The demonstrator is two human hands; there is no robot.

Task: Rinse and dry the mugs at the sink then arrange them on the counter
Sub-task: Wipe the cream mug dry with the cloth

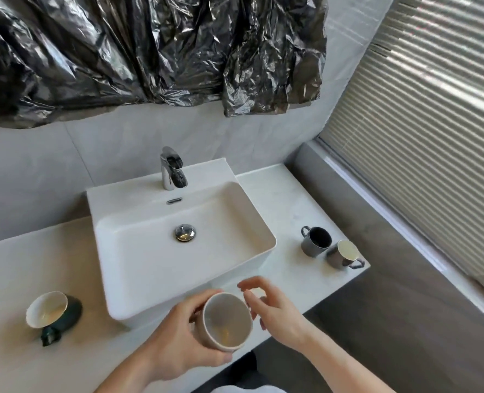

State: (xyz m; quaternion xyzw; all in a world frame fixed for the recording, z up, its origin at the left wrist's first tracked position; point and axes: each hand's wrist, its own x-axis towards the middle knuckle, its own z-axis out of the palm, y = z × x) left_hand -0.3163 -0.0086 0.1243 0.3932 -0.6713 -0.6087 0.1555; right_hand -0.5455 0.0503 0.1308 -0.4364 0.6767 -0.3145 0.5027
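Holding a beige mug (227, 321) in front of the sink (138, 282), the left hand (178, 341) has its fingers and thumb curled round the mug's wall; the mug's mouth tilts toward the camera. The right hand (274, 307) hovers just beside the rim, its fingers loosely spread and gripping nothing. No water runs from the tap (172, 168), and the basin looks dry, so rinsing of this mug is judged not yet begun. Two grey mugs (331, 251) stand close together on the counter (286, 194) to the right of the sink. A dark green mug (55, 313) lies tipped on the counter to the left. Whether any of these three has been rinsed cannot be told. No drying cloth is in view.
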